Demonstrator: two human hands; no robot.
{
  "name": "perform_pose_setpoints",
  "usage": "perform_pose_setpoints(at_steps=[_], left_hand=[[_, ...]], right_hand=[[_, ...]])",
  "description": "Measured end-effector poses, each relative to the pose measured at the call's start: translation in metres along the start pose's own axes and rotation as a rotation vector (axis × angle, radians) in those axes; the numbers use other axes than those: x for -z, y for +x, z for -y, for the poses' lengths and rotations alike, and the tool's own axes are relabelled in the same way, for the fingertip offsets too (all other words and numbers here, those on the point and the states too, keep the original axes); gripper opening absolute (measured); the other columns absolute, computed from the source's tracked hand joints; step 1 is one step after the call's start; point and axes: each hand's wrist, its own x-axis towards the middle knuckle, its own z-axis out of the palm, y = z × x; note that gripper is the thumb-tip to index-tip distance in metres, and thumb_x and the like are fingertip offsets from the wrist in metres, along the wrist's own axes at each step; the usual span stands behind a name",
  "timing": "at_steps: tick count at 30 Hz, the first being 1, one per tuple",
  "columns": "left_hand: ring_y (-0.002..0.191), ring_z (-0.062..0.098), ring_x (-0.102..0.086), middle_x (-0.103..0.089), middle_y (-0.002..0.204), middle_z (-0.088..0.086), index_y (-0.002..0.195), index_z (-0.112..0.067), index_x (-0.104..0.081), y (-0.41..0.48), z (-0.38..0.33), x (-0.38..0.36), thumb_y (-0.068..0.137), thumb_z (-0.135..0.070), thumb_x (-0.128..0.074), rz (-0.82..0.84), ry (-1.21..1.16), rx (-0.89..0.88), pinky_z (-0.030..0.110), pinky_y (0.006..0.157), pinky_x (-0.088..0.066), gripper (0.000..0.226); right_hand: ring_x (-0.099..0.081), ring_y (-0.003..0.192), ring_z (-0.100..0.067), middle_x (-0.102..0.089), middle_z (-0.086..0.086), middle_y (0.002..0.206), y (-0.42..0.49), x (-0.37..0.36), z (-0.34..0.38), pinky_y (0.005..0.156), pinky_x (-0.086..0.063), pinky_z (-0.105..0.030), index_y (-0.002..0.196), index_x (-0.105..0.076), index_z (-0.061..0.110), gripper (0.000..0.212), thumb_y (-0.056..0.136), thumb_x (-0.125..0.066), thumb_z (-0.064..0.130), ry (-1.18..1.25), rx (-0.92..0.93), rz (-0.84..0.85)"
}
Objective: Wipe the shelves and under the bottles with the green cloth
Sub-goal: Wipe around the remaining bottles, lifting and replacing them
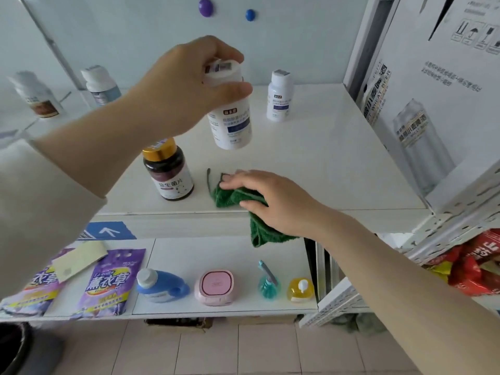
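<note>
Above shelf [324, 163], left hand [189, 82] grips bottle [232, 125]; right hand [276, 201] flat on green cloth [230, 196] overhanging edge.

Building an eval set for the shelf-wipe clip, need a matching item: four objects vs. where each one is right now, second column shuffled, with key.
Things
1. large white plastic bottle
2. dark brown bottle with gold cap
3. green terry cloth
4. pink rounded square box

Places
A. on the lower white shelf
B. held by its cap in the left hand, off the shelf
C. under the right hand, draped over the front edge of the upper white shelf
D. standing on the upper white shelf, left of the cloth

Pairs: 1-B, 2-D, 3-C, 4-A
</note>
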Motion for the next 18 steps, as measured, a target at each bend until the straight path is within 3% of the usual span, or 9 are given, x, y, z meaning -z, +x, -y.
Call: perform_pose_setpoints(at_steps=[3,6,8,11,14,18], left_hand=[[0.108,0.015,-0.058,-0.062,0.119,-0.006,0.121,-0.029,-0.052,-0.003,-0.001,-0.003,0.083,-0.038,-0.058,0.017,-0.017,-0.004,0.025,0.088,-0.045,0.040],[0.108,0.014,-0.057,-0.062,0.117,-0.007,0.121,-0.029,-0.052,-0.006,-0.002,-0.013,0.081,-0.038,-0.060,0.050,-0.059,-0.008,0.026,0.091,-0.045,0.042],[0.107,0.014,-0.058,-0.063,0.116,-0.006,0.120,-0.028,-0.052,-0.008,-0.003,-0.024,0.081,-0.036,-0.062,0.081,-0.099,-0.011,0.026,0.093,-0.044,0.041],[0.104,0.015,-0.059,-0.062,0.117,-0.005,0.118,-0.027,-0.053,-0.009,-0.007,-0.047,0.080,-0.035,-0.064,0.139,-0.157,-0.021,0.026,0.089,-0.047,0.040],[0.102,0.014,-0.058,-0.061,0.117,-0.004,0.119,-0.026,-0.053,-0.008,-0.015,-0.070,0.080,-0.033,-0.066,0.182,-0.189,-0.038,0.021,0.081,-0.045,0.041],[0.105,0.015,-0.058,-0.061,0.118,-0.003,0.118,-0.025,-0.054,-0.007,-0.023,-0.090,0.080,-0.031,-0.067,0.225,-0.213,-0.048,0.023,0.086,-0.045,0.041]], right_hand=[[-0.038,0.128,0.004,-0.052,0.017,0.133,-0.033,0.002,0.008,0.107,-0.019,-0.006,0.120,-0.056,0.030,0.045,0.086,-0.053,0.001,0.047,0.034,0.062],[-0.046,0.116,0.014,-0.058,0.029,0.120,-0.075,0.017,0.007,0.096,-0.031,0.000,0.112,-0.060,0.042,0.047,0.087,-0.053,0.003,0.252,-0.086,0.073],[-0.053,0.106,0.015,-0.061,0.032,0.112,-0.102,0.032,0.004,0.088,-0.041,-0.003,0.105,-0.060,0.053,0.049,0.088,-0.052,0.007,0.349,-0.229,-0.031],[-0.063,0.092,0.006,-0.068,0.026,0.100,-0.134,0.044,-0.004,0.074,-0.050,-0.009,0.094,-0.063,0.052,0.046,0.086,-0.054,0.008,0.543,-0.423,-0.236],[-0.068,0.088,-0.007,-0.072,0.013,0.094,-0.156,0.041,-0.011,0.077,-0.053,-0.027,0.090,-0.067,0.042,0.035,0.084,-0.056,0.009,0.706,-0.586,-0.337],[-0.069,0.087,-0.014,-0.073,0.006,0.092,-0.170,0.033,-0.018,0.079,-0.054,-0.035,0.091,-0.068,0.036,0.027,0.082,-0.058,0.013,0.810,-0.692,-0.420]])
